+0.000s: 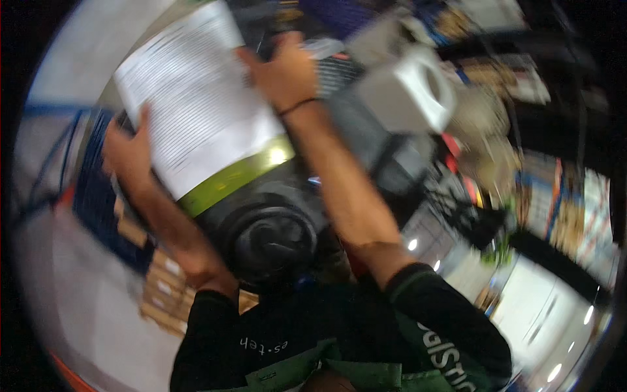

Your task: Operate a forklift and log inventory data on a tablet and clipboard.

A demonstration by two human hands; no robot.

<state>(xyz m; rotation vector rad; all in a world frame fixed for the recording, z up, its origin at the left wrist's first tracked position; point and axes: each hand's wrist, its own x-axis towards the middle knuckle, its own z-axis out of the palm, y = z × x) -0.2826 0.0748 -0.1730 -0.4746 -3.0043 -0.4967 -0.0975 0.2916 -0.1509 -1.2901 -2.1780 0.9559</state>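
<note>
A white sheet of printed paper lies tilted in front of me. Below its lower edge runs a shiny yellow-green strip; whether the two are joined I cannot tell. My left hand is at the sheet's left side, its thumb along the edge and its fingers curled out of sight. On the far right side my right hand has its thumb against the sheet's edge, with the other fingers bent over and partly blurred. Close to my body, under the strip, sits a round black part with a raised middle.
Right of my right hand are a dark keypad-like thing and a white piece with a round opening. Stacked cardboard boxes stand at lower left. Shelving with goods lines the right. Motion smears much of the view.
</note>
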